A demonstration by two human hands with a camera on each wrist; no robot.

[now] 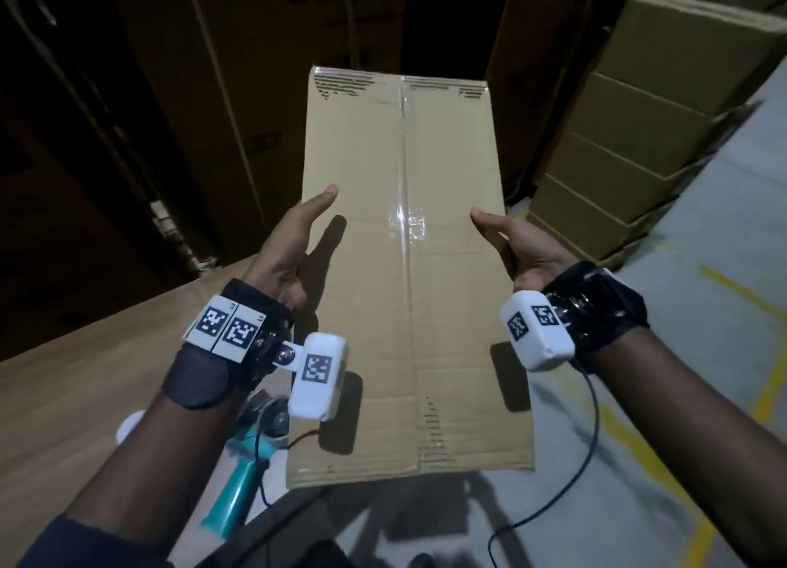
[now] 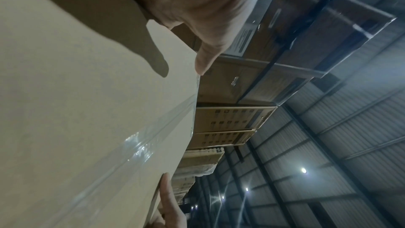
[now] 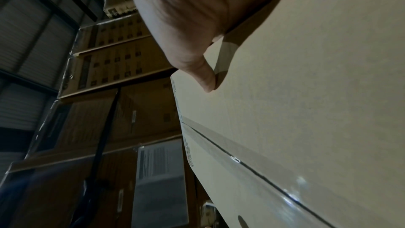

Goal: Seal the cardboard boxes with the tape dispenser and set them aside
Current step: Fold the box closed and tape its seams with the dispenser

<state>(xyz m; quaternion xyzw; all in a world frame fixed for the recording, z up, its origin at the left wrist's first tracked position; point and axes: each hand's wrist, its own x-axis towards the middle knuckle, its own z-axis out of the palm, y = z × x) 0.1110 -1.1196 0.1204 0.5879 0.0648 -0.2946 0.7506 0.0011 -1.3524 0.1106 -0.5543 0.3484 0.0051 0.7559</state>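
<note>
A long, flat cardboard box [image 1: 404, 269] is held in the air in front of me, its far end pointing away. Clear tape [image 1: 406, 222] runs down its middle seam. My left hand [image 1: 294, 235] grips the box's left edge with the thumb on top. On the opposite edge my right hand [image 1: 511, 243] grips the same way. The fingers of both are hidden under the box. The left wrist view shows the left thumb [image 2: 206, 58] on the box top [image 2: 76, 110]; the right wrist view shows the right thumb [image 3: 197, 68] on it [image 3: 306, 93]. A teal tape dispenser [image 1: 247, 474] lies below my left forearm.
A stack of plain cardboard boxes [image 1: 639, 141] stands at the right. Large dark cartons [image 1: 191, 98] rise at the back and left. A wooden surface [image 1: 64, 397] lies at the left. The grey floor [image 1: 702, 397] has yellow lines. A black cable [image 1: 587, 461] hangs from my right wrist.
</note>
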